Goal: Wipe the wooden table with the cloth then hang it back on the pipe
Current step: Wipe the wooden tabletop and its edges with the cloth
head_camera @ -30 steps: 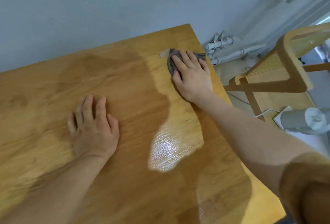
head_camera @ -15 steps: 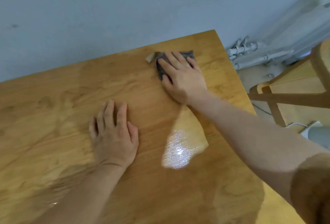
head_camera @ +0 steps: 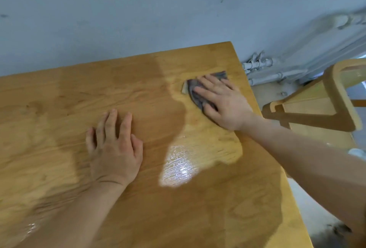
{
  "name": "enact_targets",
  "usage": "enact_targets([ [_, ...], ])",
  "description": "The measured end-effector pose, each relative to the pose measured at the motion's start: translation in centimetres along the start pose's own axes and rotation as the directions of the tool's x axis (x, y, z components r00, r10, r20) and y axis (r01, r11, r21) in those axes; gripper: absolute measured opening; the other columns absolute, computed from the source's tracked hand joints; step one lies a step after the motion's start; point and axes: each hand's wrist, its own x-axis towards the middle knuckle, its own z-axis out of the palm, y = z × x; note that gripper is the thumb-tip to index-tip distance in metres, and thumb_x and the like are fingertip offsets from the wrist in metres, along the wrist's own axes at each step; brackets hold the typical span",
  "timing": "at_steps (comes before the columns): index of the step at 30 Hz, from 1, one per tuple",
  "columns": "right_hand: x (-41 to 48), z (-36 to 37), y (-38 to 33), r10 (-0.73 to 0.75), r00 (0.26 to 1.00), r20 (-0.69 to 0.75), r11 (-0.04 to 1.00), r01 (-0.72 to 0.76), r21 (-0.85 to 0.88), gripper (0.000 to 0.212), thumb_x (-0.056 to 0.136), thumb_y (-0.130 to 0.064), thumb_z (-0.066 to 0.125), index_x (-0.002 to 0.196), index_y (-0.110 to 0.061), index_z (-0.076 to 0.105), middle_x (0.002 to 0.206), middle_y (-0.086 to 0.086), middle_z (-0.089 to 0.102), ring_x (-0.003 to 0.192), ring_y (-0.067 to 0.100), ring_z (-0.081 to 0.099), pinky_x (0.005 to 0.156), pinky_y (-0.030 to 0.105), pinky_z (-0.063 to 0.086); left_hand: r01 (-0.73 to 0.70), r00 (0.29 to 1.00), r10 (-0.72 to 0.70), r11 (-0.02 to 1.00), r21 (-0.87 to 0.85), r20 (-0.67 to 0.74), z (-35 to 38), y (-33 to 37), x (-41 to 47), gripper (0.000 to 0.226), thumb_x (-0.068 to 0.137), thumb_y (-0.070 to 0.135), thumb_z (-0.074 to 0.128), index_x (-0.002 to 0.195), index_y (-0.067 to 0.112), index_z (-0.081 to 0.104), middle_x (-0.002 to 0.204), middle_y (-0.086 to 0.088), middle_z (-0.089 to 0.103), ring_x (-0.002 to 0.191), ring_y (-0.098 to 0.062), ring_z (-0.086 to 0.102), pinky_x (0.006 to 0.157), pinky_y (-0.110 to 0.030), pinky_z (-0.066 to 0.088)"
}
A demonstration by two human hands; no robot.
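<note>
Head view: low in the centre of the frame, the left hand lies flat on the wooden table, fingers straight and holding nothing. Further up and to the right, the right hand presses the grey cloth onto the table with outstretched fingers, near the far right corner. Beyond it, at the right, a pipe runs along the wall beside a wooden chair.

1. I take this for a home room: wooden table against a scuffed grey wall.
2. Past its right edge I see a wooden chair and painted pipes.
</note>
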Motion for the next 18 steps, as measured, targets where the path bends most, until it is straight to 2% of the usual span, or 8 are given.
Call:
enact_targets([
  [2,3.9,-0.9,2.8,0.277,0.959,-0.06,0.961,-0.278,0.004,0.054,0.094,-0.043,0.03,0.145,-0.031,0.041,0.159,-0.004,0.029,0.147,0.016,0.022,0.117,0.044,0.019,0.012,1.0,-0.012,1.0,-0.002,0.004,0.1,0.2,0.1,0.052,0.087,0.034,0.034,0.136,0.019,0.044,0.147,-0.014,0.036,0.137,-0.031,0.029,0.111,-0.053,0.017],
  [3,5.2,-0.9,3.3,0.361,0.93,-0.071,0.932,-0.361,0.012,0.053,0.095,-0.042,0.029,0.147,-0.031,0.037,0.16,-0.005,0.025,0.148,0.015,0.018,0.118,0.042,0.016,0.013,1.0,-0.013,1.0,-0.005,0.0,0.2,0.3,0.2,0.052,0.087,0.034,0.034,0.136,0.02,0.044,0.147,-0.014,0.037,0.137,-0.03,0.029,0.112,-0.052,0.017],
  [7,3.0,1.0,-1.9,0.58,0.798,-0.164,0.814,-0.572,0.096,0.053,0.097,-0.039,0.029,0.148,-0.028,0.035,0.161,-0.001,0.024,0.148,0.018,0.016,0.119,0.046,0.014,0.018,1.0,-0.019,1.0,0.013,0.019,0.2,0.2,-0.2,0.052,0.087,0.036,0.032,0.136,0.021,0.043,0.147,-0.012,0.036,0.137,-0.03,0.029,0.112,-0.053,0.019],
  [9,-3.2,1.5,-6.1,0.488,0.862,-0.139,0.873,-0.48,0.091,0.051,0.097,-0.037,0.033,0.146,-0.026,0.04,0.16,0.0,0.027,0.148,0.018,0.018,0.118,0.046,0.018,0.011,0.999,-0.012,1.0,0.024,0.035,0.0,0.4,-0.5,0.054,0.086,0.037,0.031,0.136,0.02,0.043,0.147,-0.013,0.036,0.136,-0.031,0.03,0.111,-0.054,0.02],
  [11,-10.2,1.5,-8.2,0.291,0.955,-0.058,0.956,-0.288,0.057,0.048,0.096,-0.036,0.039,0.142,-0.027,0.047,0.158,-0.002,0.03,0.148,0.015,0.021,0.116,0.046,0.024,0.023,0.998,-0.025,0.999,0.04,0.056,-0.4,0.8,-0.5,0.055,0.087,0.035,0.03,0.137,0.018,0.042,0.147,-0.014,0.034,0.136,-0.032,0.028,0.111,-0.055,0.019],
  [14,-17.5,1.4,-6.3,0.103,0.995,0.001,0.995,-0.103,0.019,0.047,0.091,-0.034,0.047,0.136,-0.026,0.055,0.155,-0.001,0.036,0.146,0.015,0.025,0.111,0.046,0.031,0.063,0.994,-0.065,0.997,0.033,0.082,-0.5,2.1,-0.5,0.055,0.088,0.03,0.033,0.14,0.011,0.039,0.15,-0.015,0.031,0.138,-0.033,0.024,0.111,-0.056,0.018],
  [16,-18.0,1.1,-4.6,0.052,0.998,0.029,0.998,-0.053,0.017,0.046,0.091,-0.034,0.048,0.136,-0.027,0.056,0.155,-0.001,0.036,0.146,0.015,0.026,0.112,0.045,0.031,-0.069,0.992,0.065,0.997,0.031,0.111,-0.2,4.8,-0.8,0.059,0.088,0.032,0.03,0.142,0.009,0.037,0.151,-0.012,0.033,0.138,-0.031,0.026,0.11,-0.055,0.022],
  [18,-15.7,0.7,-3.5,0.107,0.994,0.015,0.994,-0.107,0.037,0.046,0.093,-0.035,0.045,0.138,-0.027,0.053,0.156,-0.002,0.034,0.146,0.015,0.026,0.114,0.045,0.029,-0.21,0.968,0.208,0.978,-0.003,0.142,0.5,8.8,-0.8,0.062,0.087,0.035,0.029,0.143,0.009,0.037,0.151,-0.011,0.035,0.138,-0.031,0.029,0.11,-0.055,0.023],
])
